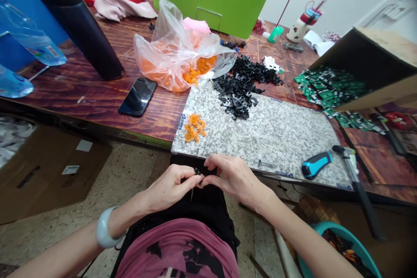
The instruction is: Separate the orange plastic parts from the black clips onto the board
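Observation:
My left hand [171,184] and my right hand [233,178] meet in front of my lap, just below the near edge of a speckled stone slab [280,134]. Both pinch a small black plastic piece [197,172] between their fingertips. A little heap of orange clips [194,127] lies on the slab's near left corner. A large pile of black plastic parts [241,87] spreads over the slab's far edge. A clear plastic bag of orange clips [182,58] sits behind the slab.
A black phone [138,96] lies left of the slab on the wooden table [94,95]. A blue-handled tool [316,163] rests at the slab's near right. Green circuit boards [325,89] spill from a cardboard box [374,69]. A teal basin [342,243] stands on the floor.

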`<state>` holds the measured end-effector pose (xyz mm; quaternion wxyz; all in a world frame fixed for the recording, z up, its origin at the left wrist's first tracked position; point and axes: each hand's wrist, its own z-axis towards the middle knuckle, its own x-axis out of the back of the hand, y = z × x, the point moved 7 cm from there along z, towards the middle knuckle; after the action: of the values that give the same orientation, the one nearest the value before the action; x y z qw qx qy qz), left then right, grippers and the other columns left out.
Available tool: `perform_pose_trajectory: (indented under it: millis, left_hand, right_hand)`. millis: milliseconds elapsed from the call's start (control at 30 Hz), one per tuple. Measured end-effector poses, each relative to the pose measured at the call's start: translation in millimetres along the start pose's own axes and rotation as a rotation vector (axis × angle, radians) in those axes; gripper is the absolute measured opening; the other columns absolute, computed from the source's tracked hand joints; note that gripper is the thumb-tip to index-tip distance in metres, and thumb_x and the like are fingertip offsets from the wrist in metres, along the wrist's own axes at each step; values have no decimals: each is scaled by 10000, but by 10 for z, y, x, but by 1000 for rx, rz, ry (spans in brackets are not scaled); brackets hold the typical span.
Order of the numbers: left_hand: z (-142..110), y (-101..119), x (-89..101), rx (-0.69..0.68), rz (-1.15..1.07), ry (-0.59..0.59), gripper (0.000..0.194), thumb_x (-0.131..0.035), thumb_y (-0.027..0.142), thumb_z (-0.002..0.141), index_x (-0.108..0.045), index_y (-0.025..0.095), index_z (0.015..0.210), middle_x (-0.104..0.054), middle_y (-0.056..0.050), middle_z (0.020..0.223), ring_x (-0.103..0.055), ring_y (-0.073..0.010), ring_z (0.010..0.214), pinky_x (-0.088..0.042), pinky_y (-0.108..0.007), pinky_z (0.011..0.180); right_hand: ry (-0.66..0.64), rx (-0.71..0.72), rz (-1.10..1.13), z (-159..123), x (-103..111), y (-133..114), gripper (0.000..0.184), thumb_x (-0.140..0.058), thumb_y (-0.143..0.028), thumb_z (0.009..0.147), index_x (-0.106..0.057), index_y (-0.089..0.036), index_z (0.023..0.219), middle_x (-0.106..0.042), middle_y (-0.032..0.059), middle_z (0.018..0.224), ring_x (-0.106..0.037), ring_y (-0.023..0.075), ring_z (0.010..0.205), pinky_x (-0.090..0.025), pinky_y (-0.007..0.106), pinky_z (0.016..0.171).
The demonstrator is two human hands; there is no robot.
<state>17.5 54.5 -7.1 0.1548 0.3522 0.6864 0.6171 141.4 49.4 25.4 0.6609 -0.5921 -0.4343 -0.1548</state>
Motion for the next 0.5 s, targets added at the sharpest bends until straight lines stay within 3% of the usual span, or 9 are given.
perform_pose_trajectory:
  millis: [133,367,500]
  left_hand:
    - [31,-90,-4,94,-126,-99,313,-500,289,868,-690,121,684,-666,-16,642,-570,-142,623,-426,-221,596]
    - [84,-192,35,194,-345,-58,226,-575,306,821,-709,127,787,-722,-38,689,-630,-152,662,-488,-240,661]
    - [92,-171,24,193,-371,-65,225,-602,323,806,-712,129,778,-715,-34,674,-623,-143,646,-491,-234,652]
  right_hand:
    - [68,-4,185,-69,-78,103,293,-699,-421,749,-596,-178,874,-640,13,756,-552,111,602,-427,212,563]
    - [144,-69,333,-200,-100,163,328,-740,-392,716,-626,-169,928,-651,20,796,-574,110,652,-426,197,544]
    - [127,-117,373,-223,-105,160,241,-673,-342,794,-641,-168,958,-660,20,787,-574,106,648,-425,203,551]
